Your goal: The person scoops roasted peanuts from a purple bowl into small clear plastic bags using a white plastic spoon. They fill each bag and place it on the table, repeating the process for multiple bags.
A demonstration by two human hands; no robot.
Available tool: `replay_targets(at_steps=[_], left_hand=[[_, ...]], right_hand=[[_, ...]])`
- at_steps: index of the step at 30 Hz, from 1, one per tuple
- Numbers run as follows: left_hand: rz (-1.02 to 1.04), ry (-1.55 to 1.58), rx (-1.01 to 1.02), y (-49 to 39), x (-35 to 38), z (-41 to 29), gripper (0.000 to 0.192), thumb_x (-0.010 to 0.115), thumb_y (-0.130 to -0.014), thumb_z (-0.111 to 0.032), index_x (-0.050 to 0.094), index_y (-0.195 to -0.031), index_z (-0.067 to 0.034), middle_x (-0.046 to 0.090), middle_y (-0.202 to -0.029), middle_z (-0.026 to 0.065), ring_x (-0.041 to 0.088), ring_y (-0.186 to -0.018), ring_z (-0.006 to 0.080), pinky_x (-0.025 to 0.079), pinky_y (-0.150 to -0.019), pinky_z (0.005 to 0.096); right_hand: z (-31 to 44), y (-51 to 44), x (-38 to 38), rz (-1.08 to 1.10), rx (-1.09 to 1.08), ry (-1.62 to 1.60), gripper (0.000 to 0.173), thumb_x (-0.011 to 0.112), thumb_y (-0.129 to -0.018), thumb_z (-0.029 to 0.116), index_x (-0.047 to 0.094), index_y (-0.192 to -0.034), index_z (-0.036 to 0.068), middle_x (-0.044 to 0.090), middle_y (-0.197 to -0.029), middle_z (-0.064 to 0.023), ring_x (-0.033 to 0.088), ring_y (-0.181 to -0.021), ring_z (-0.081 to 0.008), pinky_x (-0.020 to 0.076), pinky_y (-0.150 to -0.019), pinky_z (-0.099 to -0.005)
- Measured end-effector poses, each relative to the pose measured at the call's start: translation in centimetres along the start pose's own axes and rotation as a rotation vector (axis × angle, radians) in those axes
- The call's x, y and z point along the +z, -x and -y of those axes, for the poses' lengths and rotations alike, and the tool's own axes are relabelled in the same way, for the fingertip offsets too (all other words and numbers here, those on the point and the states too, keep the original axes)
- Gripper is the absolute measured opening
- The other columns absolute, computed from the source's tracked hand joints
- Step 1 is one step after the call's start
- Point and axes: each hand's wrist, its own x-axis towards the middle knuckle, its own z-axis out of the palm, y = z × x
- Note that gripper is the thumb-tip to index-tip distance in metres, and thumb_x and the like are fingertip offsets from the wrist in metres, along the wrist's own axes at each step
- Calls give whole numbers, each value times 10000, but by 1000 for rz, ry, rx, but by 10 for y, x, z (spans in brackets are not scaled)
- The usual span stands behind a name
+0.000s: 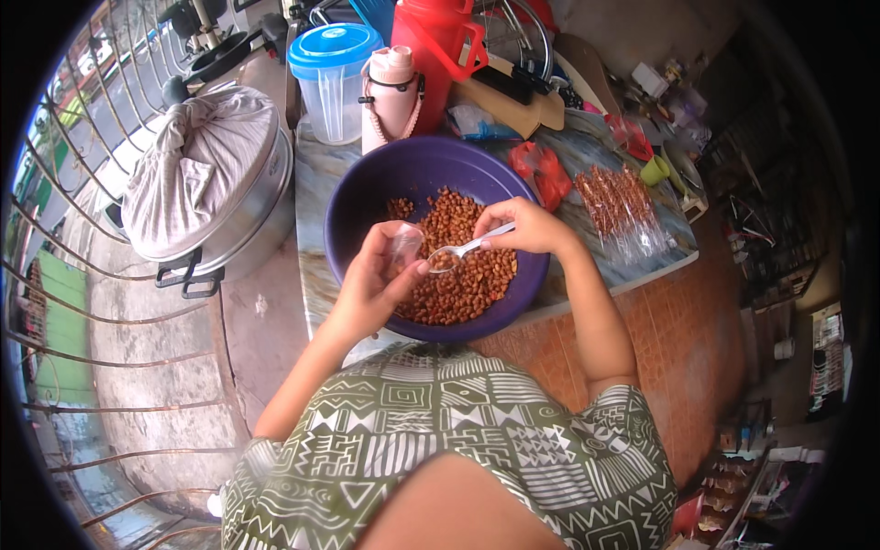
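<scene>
A deep purple plastic basin (350, 206) stands before me, with reddish-brown coated peanuts (467, 295) spread over its bottom. Above the nuts, my left hand (378, 275) pinches a small clear plastic bag (404, 246) between thumb and fingers. My right hand (526, 227) grips the handle of a white plastic spoon (481, 239). The spoon's bowl holds a few peanuts and is close to the left thumb, by the bag's mouth. How much the bag contains is partly hidden by my fingers.
Right of the basin lie a red plastic bag (540, 172) and several filled narrow clear packets (619, 206). Behind it stand a pink bottle (392, 96), a blue-lidded container (333, 82) and a red jug (430, 62). A cloth-covered metal pot (206, 185) is at left.
</scene>
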Motion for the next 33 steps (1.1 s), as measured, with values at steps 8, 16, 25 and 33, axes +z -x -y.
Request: replay_targets(at_steps=[8, 16, 25, 33], left_hand=[[98, 15, -163, -12, 11, -6, 434, 668, -935, 36, 420, -1288, -18, 564, -1163, 50, 530, -1119, 91, 444, -998, 250], [149, 49, -44, -18, 12, 8, 415, 669, -937, 32, 442, -1280, -25, 570, -1163, 26, 533, -1094, 74, 450, -956, 246], [177, -3, -61, -22, 12, 7, 388, 651, -938, 60, 472, -1271, -24, 565, -1196, 12, 527, -1118, 65, 442, -989, 249], [163, -75, -26, -23, 12, 9, 396, 658, -941, 42, 467, -1282, -20, 558, -1203, 12, 522, -1114, 61, 450, -976, 242]], right_hand=[[74, 11, -57, -56, -52, 21, 159, 764, -847, 83, 714, -982, 16, 727, -886, -8, 637, -825, -56, 496, -775, -227], [126, 4, -67, 15, -85, 332, 180, 761, -813, 160, 728, -948, 46, 707, -819, -21, 636, -794, -98, 494, -750, -272], [140, -7, -62, -7, -168, 514, 167, 755, -782, 135, 733, -928, 56, 713, -822, -87, 674, -777, -198, 514, -711, -330], [165, 8, -44, -77, -233, 667, 134, 707, -808, 32, 705, -935, -12, 695, -901, -110, 687, -818, -199, 559, -727, -319]])
